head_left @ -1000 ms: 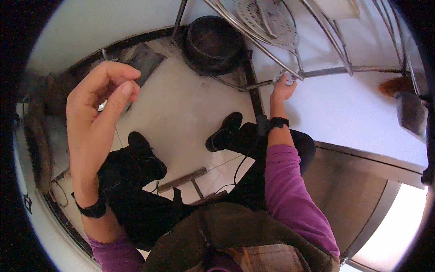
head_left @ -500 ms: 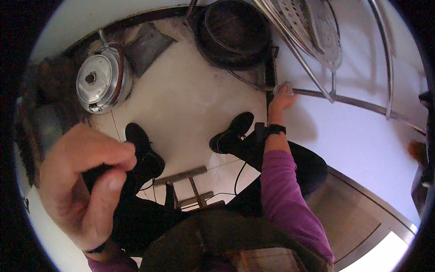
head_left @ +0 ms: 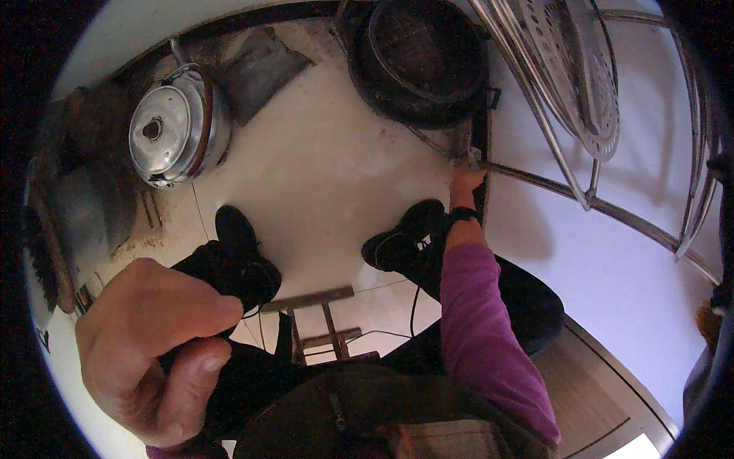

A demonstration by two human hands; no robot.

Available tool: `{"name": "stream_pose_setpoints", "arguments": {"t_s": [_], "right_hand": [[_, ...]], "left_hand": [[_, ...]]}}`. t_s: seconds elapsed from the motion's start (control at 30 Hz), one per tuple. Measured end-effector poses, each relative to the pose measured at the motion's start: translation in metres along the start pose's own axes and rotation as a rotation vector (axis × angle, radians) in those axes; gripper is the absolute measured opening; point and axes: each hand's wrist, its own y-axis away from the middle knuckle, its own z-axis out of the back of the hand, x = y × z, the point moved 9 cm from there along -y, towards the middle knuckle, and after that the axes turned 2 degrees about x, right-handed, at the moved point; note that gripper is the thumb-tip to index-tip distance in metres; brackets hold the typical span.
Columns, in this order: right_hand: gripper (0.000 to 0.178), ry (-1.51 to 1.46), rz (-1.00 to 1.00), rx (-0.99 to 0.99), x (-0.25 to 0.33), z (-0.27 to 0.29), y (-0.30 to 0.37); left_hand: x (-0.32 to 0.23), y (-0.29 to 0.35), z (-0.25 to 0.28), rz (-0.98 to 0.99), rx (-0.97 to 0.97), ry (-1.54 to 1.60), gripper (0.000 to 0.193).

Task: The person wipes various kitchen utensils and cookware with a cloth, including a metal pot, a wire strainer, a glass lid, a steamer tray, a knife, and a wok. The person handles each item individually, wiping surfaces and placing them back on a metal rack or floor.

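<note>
My right hand [head_left: 466,182] reaches forward to the corner of a low metal rack rail [head_left: 562,187]. Its fingers are closed on a small, crumpled, pale grey wad [head_left: 473,158], pressed near the rail's end; the wad's material is unclear. Close to the camera on the left, my left hand [head_left: 153,348] is raised with its fingers curled and the thumb near the forefinger. Nothing shows between them. Just beyond the right hand, dark round pans [head_left: 424,107] sit one inside another.
A lidded metal kettle [head_left: 162,130] stands on the floor at left, beside a grey dustpan-like sheet [head_left: 267,73]. Perforated metal discs [head_left: 604,138] lean in the rack at right. Below me is a small wooden stool [head_left: 306,297]. A wooden panel [head_left: 589,382] lies at lower right.
The view has shifted, so the rack and pans sit further right. My right hand has moved slightly back along the rail towards its corner, still holding the wad. My left hand stays curled.
</note>
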Motion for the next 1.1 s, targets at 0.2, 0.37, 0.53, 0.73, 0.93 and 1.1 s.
{"name": "stream_pose_setpoints", "arguments": {"t_s": [0.2, 0.37, 0.53, 0.73, 0.93, 1.1], "right_hand": [[0.057, 0.141, -0.415, -0.18, 0.0, 0.002, 0.03], [0.052, 0.047, -0.294, 0.005, 0.074, -0.034, 0.08], [0.046, 0.048, -0.222, 0.112, 0.122, -0.065, 0.102], [0.041, 0.176, -0.235, 0.208, 0.087, -0.034, 0.071], [0.036, -0.383, -0.547, 0.788, 0.095, -0.047, 0.119], [0.041, -1.142, -0.85, 0.949, 0.176, -0.041, 0.184]], "left_hand": [[-0.003, -0.005, -0.001, -0.032, 0.014, -0.032, 0.019], [-0.005, -0.001, -0.002, 0.053, 0.076, -0.067, 0.015], [-0.005, 0.001, -0.001, 0.057, 0.072, -0.088, 0.016], [0.0, 0.003, 0.002, 0.074, 0.086, -0.08, 0.014], [0.003, 0.0, 0.007, 0.061, 0.061, -0.069, 0.011], [0.016, -0.002, 0.01, 0.07, 0.014, 0.082, 0.011]]}}
